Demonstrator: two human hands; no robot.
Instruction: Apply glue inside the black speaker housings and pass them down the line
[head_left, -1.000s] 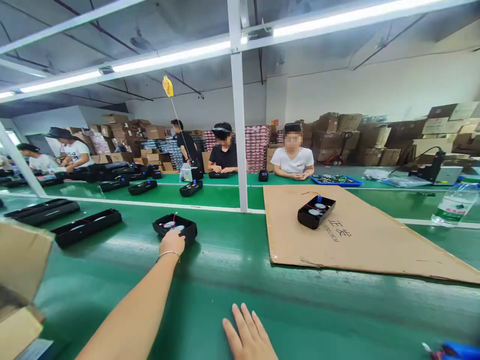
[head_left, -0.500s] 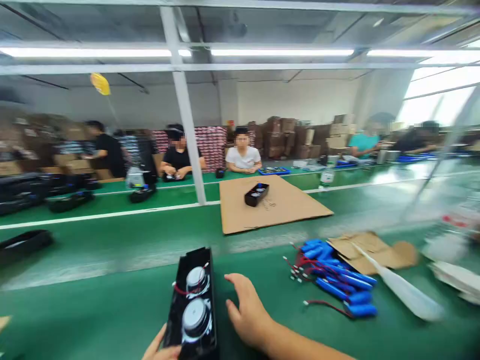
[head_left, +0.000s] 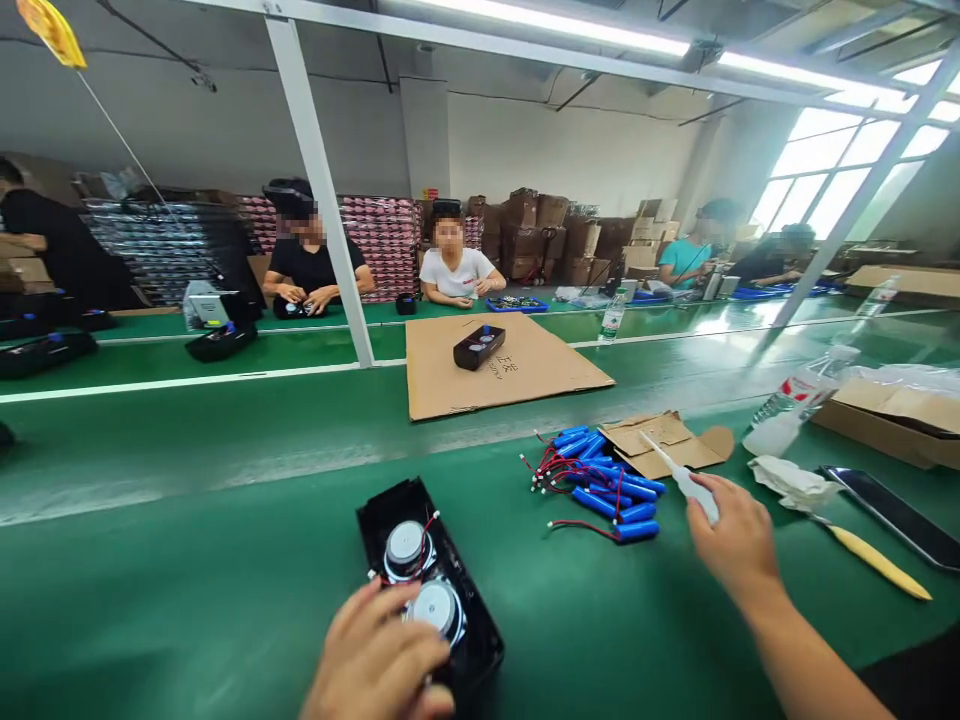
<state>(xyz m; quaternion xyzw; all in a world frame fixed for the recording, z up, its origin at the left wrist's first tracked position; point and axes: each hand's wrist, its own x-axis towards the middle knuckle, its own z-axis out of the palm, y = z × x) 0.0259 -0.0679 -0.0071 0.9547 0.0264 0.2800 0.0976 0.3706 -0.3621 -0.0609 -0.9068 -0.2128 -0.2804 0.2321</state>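
Observation:
A black speaker housing (head_left: pixel 429 585) with two round silver speakers and red wires lies on the green bench close in front of me. My left hand (head_left: pixel 375 655) rests on its near end, fingers curled over one speaker. My right hand (head_left: pixel 733 538) is shut on a white pointed tool (head_left: pixel 686 480), its tip aimed up and left toward a heap of blue cylindrical batteries (head_left: pixel 600 482) with red leads. The batteries lie just left of that hand.
Torn cardboard (head_left: pixel 660 443), a crumpled white cloth (head_left: pixel 791 478), a yellow-handled tool (head_left: pixel 877 562), a dark phone (head_left: pixel 896 515) and a plastic bottle (head_left: pixel 795 400) lie to the right. A cardboard sheet (head_left: pixel 525 375) bears another black housing (head_left: pixel 478 346). Several people sit across the belt.
My view swung right and down. My left hand pulled the housing from the far belt to the near bench. My right hand moved off to the right and took hold of the white tool.

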